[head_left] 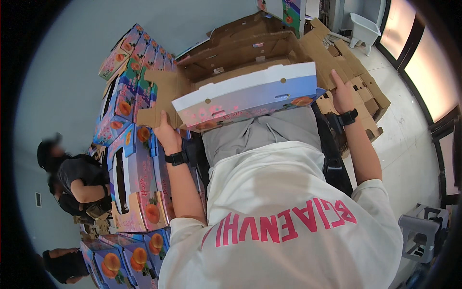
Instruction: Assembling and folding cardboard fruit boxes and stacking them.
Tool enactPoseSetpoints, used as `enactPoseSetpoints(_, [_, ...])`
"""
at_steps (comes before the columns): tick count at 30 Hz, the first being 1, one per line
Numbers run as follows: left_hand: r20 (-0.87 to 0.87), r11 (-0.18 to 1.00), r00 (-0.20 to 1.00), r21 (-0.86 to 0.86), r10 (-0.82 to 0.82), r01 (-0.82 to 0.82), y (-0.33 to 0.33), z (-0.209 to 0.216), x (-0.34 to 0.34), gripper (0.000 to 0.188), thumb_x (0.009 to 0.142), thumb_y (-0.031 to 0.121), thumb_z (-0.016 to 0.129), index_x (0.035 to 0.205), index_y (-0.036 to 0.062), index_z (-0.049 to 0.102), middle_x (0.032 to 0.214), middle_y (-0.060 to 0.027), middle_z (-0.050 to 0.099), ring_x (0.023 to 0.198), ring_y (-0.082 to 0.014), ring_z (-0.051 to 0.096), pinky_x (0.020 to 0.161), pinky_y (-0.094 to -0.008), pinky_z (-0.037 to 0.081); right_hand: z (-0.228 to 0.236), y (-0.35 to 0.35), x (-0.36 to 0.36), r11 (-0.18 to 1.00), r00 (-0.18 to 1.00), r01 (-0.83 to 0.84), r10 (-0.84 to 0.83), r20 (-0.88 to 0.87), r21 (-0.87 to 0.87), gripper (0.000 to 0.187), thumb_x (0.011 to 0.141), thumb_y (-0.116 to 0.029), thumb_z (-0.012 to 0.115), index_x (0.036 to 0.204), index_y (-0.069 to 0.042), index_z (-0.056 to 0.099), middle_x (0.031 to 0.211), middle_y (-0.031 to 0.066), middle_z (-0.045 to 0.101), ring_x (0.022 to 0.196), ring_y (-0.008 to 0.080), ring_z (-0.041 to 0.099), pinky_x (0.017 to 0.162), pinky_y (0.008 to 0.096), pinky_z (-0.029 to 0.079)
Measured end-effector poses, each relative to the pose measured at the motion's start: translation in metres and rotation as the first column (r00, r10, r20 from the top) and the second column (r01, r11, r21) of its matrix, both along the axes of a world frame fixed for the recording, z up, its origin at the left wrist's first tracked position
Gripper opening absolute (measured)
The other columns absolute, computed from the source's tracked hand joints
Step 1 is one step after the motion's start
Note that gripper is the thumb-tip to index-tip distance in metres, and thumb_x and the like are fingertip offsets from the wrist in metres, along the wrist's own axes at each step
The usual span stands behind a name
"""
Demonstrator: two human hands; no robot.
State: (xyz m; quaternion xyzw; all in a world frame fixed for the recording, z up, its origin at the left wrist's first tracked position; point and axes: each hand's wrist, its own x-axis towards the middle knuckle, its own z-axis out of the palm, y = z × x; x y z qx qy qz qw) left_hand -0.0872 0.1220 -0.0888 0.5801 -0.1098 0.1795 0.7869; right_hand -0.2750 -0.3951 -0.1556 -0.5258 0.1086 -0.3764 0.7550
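Observation:
In front of my lap sits an open cardboard fruit box (250, 96), brown inside, with a white, pink and blue printed front wall showing peach pictures. Its near wall stands up and its side flaps spread outward. My left hand (168, 135) grips the brown left flap (163, 94), thumb on top. On the other side, my right hand (343, 96) holds the right flap (318, 58) at its edge, the thumb pointing away from me. Both wrists wear dark bands. The fingers under the flaps are partly hidden.
Printed fruit boxes (132, 178) are stacked along my left side. Brown cardboard sheets (365, 86) lie to the right. A grey stool (421, 231) stands at lower right, and a white tub on legs (364, 31) at far right. Other people (79, 178) are at the left.

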Motion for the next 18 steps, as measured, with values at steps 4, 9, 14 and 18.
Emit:
enactPoseSetpoints(4, [-0.168, 0.988, 0.979, -0.075, 0.118, -0.132, 0.013, -0.022, 0.01, 0.041, 0.11, 0.013, 0.064, 0.147, -0.0007, 0.057, 0.141, -0.0127, 0.066, 0.124, -0.0266, 0.067, 0.102, -0.0423, 0.055, -0.03, -0.025, -0.004, 0.973, 0.999, 0.043, -0.047, 0.013, 0.226, 0.044, 0.109, -0.02, 0.067, 0.148, -0.002, 0.056, 0.146, 0.0118, 0.066, 0.131, 0.0257, 0.067, 0.111, 0.0444, 0.056])
enactPoseSetpoints(9, [-0.358, 0.979, 0.929, -0.14, 0.087, -0.146, 0.043, -0.075, 0.034, 0.036, 0.11, 0.024, 0.066, 0.14, 0.0056, 0.062, 0.131, -0.0087, 0.07, 0.114, -0.0249, 0.07, 0.095, -0.0425, 0.058, -0.092, -0.053, -0.008, 0.843, 0.985, -0.136, 0.171, -0.02, 0.521, 0.042, 0.112, -0.024, 0.061, 0.147, -0.001, 0.056, 0.144, 0.0135, 0.068, 0.13, 0.028, 0.068, 0.11, 0.0442, 0.057])
enactPoseSetpoints(14, [-0.5, 0.935, 0.81, -0.32, -0.306, 0.156, 0.064, -0.117, 0.038, 0.038, 0.107, 0.043, 0.067, 0.132, 0.0139, 0.067, 0.116, -0.0056, 0.073, 0.099, -0.0266, 0.073, 0.087, -0.047, 0.06, -0.127, -0.067, -0.016, 0.724, 0.906, -0.378, 0.417, 0.07, 0.578, 0.039, 0.112, -0.026, 0.062, 0.143, -0.002, 0.059, 0.14, 0.0143, 0.07, 0.124, 0.0276, 0.072, 0.104, 0.0397, 0.061])
enactPoseSetpoints(18, [-0.544, 0.837, 0.648, -0.451, -0.533, 0.31, 0.058, -0.106, 0.022, 0.043, 0.109, 0.042, 0.06, 0.137, 0.0103, 0.066, 0.124, -0.011, 0.076, 0.103, -0.0317, 0.076, 0.092, -0.0477, 0.061, -0.101, -0.067, -0.028, 0.818, 0.967, -0.168, 0.244, -0.067, 0.551, 0.037, 0.112, -0.028, 0.062, 0.14, -0.003, 0.062, 0.135, 0.0132, 0.073, 0.112, 0.0244, 0.076, 0.097, 0.0349, 0.064])
